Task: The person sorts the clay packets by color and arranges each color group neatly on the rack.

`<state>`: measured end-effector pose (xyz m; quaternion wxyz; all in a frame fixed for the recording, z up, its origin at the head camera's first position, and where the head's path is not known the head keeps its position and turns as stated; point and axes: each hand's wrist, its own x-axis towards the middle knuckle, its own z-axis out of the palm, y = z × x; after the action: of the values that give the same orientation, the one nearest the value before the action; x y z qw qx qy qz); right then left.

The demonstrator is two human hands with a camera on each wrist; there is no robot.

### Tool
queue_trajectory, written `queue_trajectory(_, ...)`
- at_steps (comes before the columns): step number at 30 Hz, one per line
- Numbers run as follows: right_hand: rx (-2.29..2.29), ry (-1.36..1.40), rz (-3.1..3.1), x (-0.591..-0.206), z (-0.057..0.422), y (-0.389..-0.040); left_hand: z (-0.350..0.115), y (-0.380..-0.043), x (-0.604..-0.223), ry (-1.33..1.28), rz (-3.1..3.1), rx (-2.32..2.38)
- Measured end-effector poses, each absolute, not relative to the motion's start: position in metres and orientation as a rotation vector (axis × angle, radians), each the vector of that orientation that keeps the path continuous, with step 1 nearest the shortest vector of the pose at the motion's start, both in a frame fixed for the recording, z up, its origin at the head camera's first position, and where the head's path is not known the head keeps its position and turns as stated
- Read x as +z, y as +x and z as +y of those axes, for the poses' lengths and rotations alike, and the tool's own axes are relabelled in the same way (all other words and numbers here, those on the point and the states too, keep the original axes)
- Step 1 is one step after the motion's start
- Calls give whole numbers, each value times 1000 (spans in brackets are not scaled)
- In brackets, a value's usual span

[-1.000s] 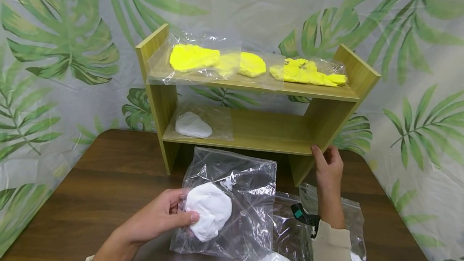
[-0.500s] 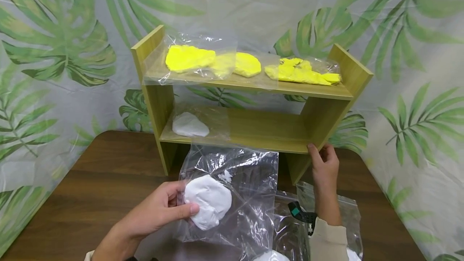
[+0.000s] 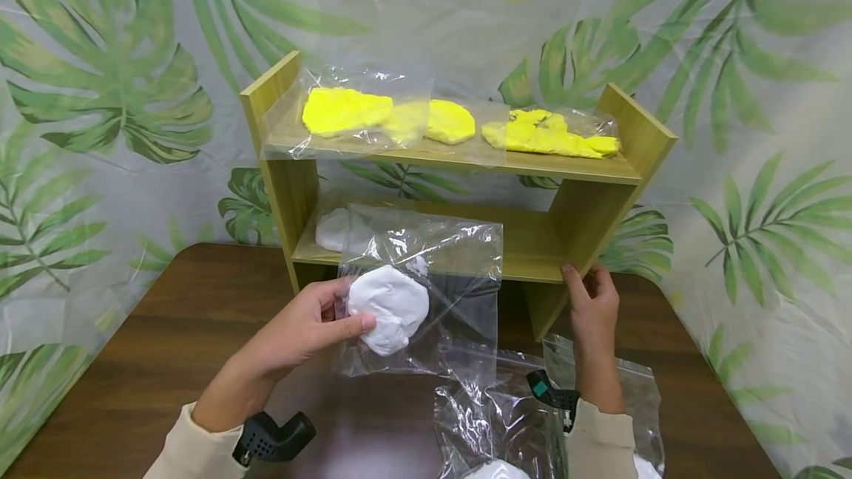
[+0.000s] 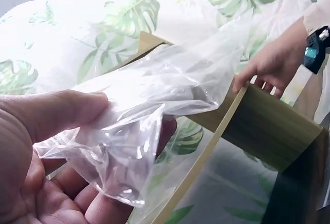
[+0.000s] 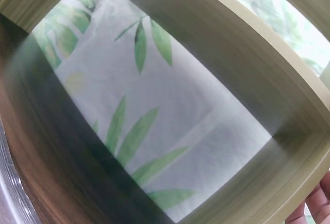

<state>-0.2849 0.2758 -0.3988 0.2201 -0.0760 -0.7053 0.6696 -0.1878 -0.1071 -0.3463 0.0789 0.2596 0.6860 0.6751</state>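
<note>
My left hand [image 3: 299,331] pinches a clear plastic bag [image 3: 466,250] between thumb and fingers. A flat white lump [image 3: 393,301], like soft clay, lies inside it at the thumb. The bag is raised in front of the lower shelf board and overlaps another bagged white lump [image 3: 330,229] at that board's left end. In the left wrist view the crumpled bag [image 4: 124,146] hangs over my fingers. My right hand [image 3: 592,309] grips the right side panel of a small wooden shelf [image 3: 602,216], thumb at the front, fingers behind the outer side.
Bagged yellow lumps [image 3: 346,111] lie along the top board. More clear bags with white lumps [image 3: 498,470] lie on the brown table [image 3: 153,361] at the front right, near my right forearm. A leaf-patterned cloth [image 3: 426,13] hangs behind the shelf.
My left hand has raised the bag with the white lump up toward the lower board, where it now covers part of the other white lump. The right hand keeps its grip on the panel.
</note>
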Motion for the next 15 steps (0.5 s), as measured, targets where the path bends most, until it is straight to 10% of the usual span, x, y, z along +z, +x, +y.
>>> queue_trajectory(15,1841,-191,-1929,-400,277,-287,-100,-248,-323,610,2168,1987)
